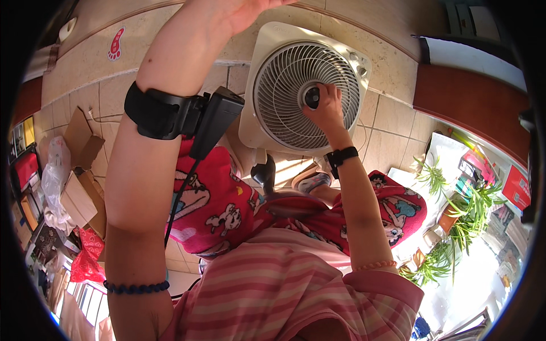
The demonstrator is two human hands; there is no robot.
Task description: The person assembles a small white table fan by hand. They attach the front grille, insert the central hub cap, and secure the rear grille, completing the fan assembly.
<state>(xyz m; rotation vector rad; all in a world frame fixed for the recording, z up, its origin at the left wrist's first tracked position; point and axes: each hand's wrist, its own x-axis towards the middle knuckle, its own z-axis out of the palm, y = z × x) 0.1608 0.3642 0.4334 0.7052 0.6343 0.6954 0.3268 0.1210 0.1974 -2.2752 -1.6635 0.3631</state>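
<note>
A beige box fan with a round spiral grille lies in front of my knees, its grille facing up toward me. At the grille's middle is a dark round centre piece. My right hand is closed with its fingers curled at this piece, and the palm rests over the grille beside it. Beyond the fan's far left corner, my left hand reaches up to the picture's upper edge, which cuts off most of its fingers. Whether it holds anything is hidden. Small knobs sit on the fan's far right corner.
Cardboard boxes and a clear plastic bag stand at the left, near a red patterned bag. Potted green plants are at the right, below a reddish-brown wooden panel. A thin cord lies on the tiled floor.
</note>
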